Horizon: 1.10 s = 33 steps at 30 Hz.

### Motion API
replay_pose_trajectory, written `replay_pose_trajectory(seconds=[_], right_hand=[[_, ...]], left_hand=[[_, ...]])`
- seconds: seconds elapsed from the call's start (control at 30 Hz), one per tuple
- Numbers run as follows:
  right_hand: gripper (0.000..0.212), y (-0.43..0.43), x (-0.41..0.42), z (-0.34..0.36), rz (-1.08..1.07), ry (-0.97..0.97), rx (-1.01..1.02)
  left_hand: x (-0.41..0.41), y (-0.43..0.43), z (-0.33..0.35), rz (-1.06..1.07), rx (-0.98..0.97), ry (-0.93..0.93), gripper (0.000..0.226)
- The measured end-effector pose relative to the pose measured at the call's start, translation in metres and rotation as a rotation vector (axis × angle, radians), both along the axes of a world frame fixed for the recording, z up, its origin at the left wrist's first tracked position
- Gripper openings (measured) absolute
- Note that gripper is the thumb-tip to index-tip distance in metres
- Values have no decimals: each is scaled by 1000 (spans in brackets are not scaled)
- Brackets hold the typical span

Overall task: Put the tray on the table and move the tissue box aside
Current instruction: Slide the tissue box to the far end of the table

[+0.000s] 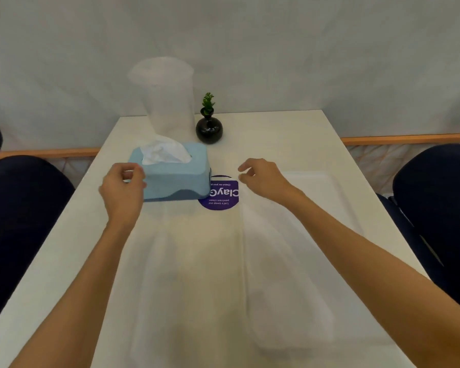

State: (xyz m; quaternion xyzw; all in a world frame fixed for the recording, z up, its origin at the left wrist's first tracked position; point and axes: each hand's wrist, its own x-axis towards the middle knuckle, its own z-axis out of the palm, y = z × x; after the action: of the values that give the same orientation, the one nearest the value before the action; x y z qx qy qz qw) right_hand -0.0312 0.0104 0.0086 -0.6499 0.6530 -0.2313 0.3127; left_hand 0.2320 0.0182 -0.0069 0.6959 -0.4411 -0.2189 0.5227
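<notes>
Tissue box [174,172]: pale blue with a darker blue base, standing on the white table [290,134] left of centre; its near right corner overlaps the edge of a purple round sticker [222,196].
Contents of the box: white tissue [164,152] bunched up through the top slot, rising above the lid.
Tray [327,192]: white, shallow, lying flat on the table's right side; it is hard to tell from the tabletop, and only its raised rim shows faintly.
Contents of the tray: cannot tell; the surface is washed out.
Left hand [122,191]: at the box's left end, fingers curled inward and half closed, at or just short of the box's side; real contact cannot be told, and it holds nothing clearly.
Right hand [263,179]: above the table just right of the sticker, apart from the box, fingers loosely bent with thumb and forefinger parted; it grips nothing.
Vase [209,131]: small, round, black, at the far edge behind the box, holding a little green plant [208,100].
Chairs [436,197]: dark, on both sides of the table.
</notes>
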Motion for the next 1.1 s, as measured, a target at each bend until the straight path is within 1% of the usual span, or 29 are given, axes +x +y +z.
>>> replay_pose_trajectory(seconds=[0.1, 0.2, 0.27, 0.37, 0.47, 0.53, 0.73, 0.87, 1.0, 1.1], right_hand=[[46, -24, 34, -3, -39, -122, 75], [55, -41, 58, -6, -81, -177, 162], [61, -49, 69, -11, -85, -196, 228], [61, -58, 81, -20, -81, -278, 322], [60, -63, 89, -27, -108, -398, 383], [59, -65, 92, -30, -126, -439, 406], [60, -64, 94, -34, -143, -513, 417], [60, -63, 82, -32, -124, -537, 336], [61, -60, 54, -20, -130, -584, 258], [57, -59, 25, -6, -125, -607, 187]], left_hand=[[24, -18, 2, 135, 12, 58, 30], [36, -37, -4, 187, 114, 122, 42], [41, -48, -12, 142, 225, 197, 51], [45, -58, -24, 39, 352, 249, 62], [43, -64, -34, -34, 392, 302, 67], [40, -65, -36, -49, 405, 349, 68], [24, -58, -31, -53, 323, 322, 66], [7, -47, -14, -65, 235, 275, 58], [-19, -39, 5, -115, 148, 251, 56], [-47, -42, 18, -153, 125, 247, 57]])
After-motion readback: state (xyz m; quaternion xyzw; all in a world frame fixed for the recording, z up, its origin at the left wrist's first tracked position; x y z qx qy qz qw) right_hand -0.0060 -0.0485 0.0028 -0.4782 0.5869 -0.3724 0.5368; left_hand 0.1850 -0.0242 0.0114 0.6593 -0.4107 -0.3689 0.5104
